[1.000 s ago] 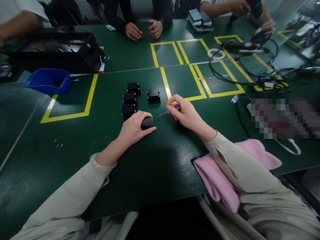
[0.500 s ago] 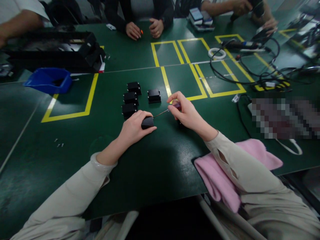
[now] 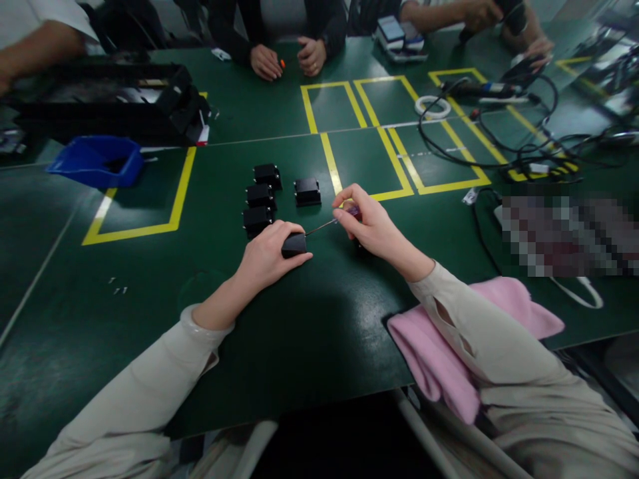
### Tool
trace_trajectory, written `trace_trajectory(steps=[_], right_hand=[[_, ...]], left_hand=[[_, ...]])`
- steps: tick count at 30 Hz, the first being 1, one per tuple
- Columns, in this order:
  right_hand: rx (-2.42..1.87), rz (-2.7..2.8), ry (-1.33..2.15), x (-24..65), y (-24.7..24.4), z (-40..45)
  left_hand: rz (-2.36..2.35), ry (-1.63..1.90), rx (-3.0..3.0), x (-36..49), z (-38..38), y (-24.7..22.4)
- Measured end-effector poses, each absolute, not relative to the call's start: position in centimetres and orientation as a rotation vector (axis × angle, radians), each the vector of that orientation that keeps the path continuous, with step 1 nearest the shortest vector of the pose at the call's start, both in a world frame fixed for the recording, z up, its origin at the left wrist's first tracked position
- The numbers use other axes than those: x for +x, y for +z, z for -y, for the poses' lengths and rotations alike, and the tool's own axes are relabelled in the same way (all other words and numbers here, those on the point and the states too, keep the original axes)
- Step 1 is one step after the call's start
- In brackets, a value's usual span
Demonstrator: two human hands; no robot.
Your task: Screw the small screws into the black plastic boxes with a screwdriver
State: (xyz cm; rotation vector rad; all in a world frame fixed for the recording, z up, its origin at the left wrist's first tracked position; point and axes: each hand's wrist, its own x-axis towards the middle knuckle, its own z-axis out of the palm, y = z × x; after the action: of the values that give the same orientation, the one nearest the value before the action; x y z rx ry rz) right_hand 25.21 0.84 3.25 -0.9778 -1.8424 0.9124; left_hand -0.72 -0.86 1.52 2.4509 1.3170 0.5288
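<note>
My left hand (image 3: 268, 258) is closed around a small black block (image 3: 294, 245), steadying it on the green table. In my right hand (image 3: 362, 216) is a screwdriver (image 3: 322, 227), gripped by its dark red handle. Its thin shaft points left, and the tip meets the right side of the held block; the exact contact point is too small to make out. Beyond my left hand stand three similar black blocks (image 3: 260, 195) in a column, with bright metal bits on their ends. Another black block (image 3: 307, 191) sits apart to their right.
A blue bin (image 3: 102, 161) and long black housings (image 3: 114, 103) lie at left. Several tiny screws (image 3: 118, 290) are at front left. A pink cloth (image 3: 439, 362) is under my right forearm. Cables (image 3: 499, 159) tangle at right. Co-workers' hands (image 3: 289, 61) are across the table.
</note>
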Motion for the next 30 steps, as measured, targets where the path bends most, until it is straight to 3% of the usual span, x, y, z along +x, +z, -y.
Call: trace_trajectory(steps=[30], right_hand=[[-0.982,1.814,0.876,25.10,3.11,-0.69]], left_hand=[[-1.306,0.544,2.480,-0.73,0.87,1.34]])
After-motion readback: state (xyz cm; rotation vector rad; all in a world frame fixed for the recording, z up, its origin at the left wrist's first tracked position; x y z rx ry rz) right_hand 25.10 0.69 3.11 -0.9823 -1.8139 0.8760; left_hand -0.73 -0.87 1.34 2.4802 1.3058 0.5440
